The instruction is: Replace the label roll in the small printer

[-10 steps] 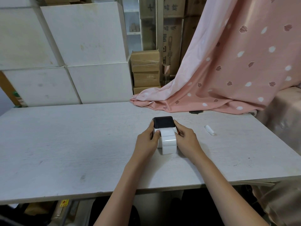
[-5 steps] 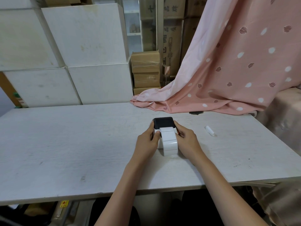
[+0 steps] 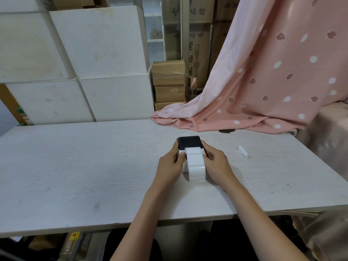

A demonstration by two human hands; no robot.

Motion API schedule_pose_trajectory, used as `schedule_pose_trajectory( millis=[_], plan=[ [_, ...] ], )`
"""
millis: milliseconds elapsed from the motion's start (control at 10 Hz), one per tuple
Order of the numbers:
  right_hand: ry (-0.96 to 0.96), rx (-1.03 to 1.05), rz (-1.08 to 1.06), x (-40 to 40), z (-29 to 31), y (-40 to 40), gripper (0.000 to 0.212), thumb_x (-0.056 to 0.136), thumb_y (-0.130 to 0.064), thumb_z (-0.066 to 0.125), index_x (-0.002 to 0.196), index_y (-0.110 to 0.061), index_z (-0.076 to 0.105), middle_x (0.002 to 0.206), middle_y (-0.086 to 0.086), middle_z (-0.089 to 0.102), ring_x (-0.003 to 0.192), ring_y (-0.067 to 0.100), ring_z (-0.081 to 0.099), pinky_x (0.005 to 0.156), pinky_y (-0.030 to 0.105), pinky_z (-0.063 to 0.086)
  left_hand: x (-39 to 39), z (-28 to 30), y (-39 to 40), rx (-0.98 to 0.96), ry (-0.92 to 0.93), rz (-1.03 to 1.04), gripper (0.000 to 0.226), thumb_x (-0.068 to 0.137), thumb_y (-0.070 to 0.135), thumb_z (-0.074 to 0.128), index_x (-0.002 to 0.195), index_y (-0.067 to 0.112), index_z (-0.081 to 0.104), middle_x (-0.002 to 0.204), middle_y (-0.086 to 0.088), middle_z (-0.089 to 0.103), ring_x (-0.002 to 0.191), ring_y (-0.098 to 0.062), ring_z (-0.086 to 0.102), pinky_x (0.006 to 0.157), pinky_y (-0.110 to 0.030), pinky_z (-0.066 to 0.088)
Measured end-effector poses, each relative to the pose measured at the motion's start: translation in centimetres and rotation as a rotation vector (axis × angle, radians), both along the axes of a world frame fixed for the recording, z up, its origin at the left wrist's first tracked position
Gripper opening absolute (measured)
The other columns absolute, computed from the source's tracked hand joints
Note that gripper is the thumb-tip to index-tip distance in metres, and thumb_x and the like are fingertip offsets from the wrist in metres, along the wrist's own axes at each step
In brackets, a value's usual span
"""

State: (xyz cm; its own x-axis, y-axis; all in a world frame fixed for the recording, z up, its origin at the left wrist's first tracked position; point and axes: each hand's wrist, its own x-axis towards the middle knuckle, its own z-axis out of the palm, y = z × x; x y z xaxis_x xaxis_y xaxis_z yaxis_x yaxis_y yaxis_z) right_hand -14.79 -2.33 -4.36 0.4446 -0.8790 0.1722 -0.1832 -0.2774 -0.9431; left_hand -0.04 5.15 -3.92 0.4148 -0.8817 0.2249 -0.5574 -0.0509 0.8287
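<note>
The small printer [image 3: 189,142], white with a black lid, sits on the white table [image 3: 94,166] a little right of centre. A strip of white labels [image 3: 195,164] comes out from under the lid and curls down onto the table in front of it. My left hand [image 3: 169,166] grips the printer's left side, its fingers curled against the body. My right hand [image 3: 216,162] holds the right side, thumb near the strip. The roll inside is hidden.
A small white cylinder [image 3: 243,151] lies on the table to the right of the printer. Pink dotted cloth [image 3: 263,81] drapes onto the table's far right. White boxes [image 3: 94,53] and brown cartons [image 3: 168,81] stand behind the table.
Both hands stay on the printer's sides. The label strip has come out a little further toward me and hangs lower over the front.
</note>
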Motion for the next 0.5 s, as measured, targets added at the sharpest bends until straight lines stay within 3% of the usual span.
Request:
schedule_pose_trajectory(
  millis=[100, 200, 300, 400, 500],
  plan=[
    [0.028, 0.004, 0.001, -0.2, 0.1, 0.0, 0.054, 0.091, -0.039, 0.063, 0.143, -0.048, 0.055, 0.121, 0.011, 0.072, 0.117, 0.033, 0.062, 0.1, 0.048, 0.051, 0.0, 0.0, 0.1, -0.001, -0.013, -0.006, 0.049, 0.104, 0.03, 0.042, 0.152, 0.038, 0.031, 0.09, 0.006, 0.059, 0.087, -0.011, 0.057, 0.085, -0.027, 0.046],
    [0.029, 0.018, 0.003, -0.3, 0.6, 0.2, 0.047, 0.095, -0.031, 0.064, 0.139, -0.046, 0.061, 0.116, -0.006, 0.077, 0.109, 0.017, 0.069, 0.098, 0.038, 0.053, -0.2, 0.0, 0.1, -0.02, -0.016, -0.013, 0.049, 0.104, 0.03, 0.042, 0.151, 0.04, 0.032, 0.088, 0.015, 0.051, 0.075, 0.005, 0.049, 0.076, -0.017, 0.041],
    [-0.031, 0.056, -0.046, -0.3, 1.3, 0.5, 0.034, 0.098, -0.019, 0.059, 0.121, -0.04, 0.072, 0.111, -0.013, 0.077, 0.106, 0.006, 0.069, 0.088, 0.024, 0.054, 0.0, 0.4, 0.2, -0.04, 0.06, 0.003, 0.046, 0.102, 0.027, 0.046, 0.143, 0.047, 0.04, 0.089, 0.018, 0.055, 0.078, 0.009, 0.051, 0.076, -0.013, 0.039],
    [-0.048, 0.095, -0.187, -0.3, 1.1, 0.0, 0.03, 0.099, -0.015, 0.055, 0.124, -0.019, 0.071, 0.119, -0.006, 0.074, 0.119, 0.015, 0.065, 0.098, 0.026, 0.049, -0.4, 1.0, 0.8, -0.044, 0.147, 0.031, 0.045, 0.1, 0.022, 0.046, 0.143, 0.036, 0.048, 0.104, 0.018, 0.064, 0.093, 0.008, 0.057, 0.08, -0.008, 0.04],
    [0.04, 0.035, -0.274, -0.2, 2.7, -0.4, 0.033, 0.1, -0.017, 0.052, 0.128, -0.012, 0.068, 0.122, 0.003, 0.073, 0.118, 0.023, 0.066, 0.1, 0.033, 0.05, -0.4, 2.1, 0.7, -0.006, 0.105, 0.063, 0.041, 0.101, 0.021, 0.043, 0.141, 0.025, 0.052, 0.12, 0.009, 0.066, 0.112, -0.008, 0.062, 0.093, -0.021, 0.047]
  ],
)
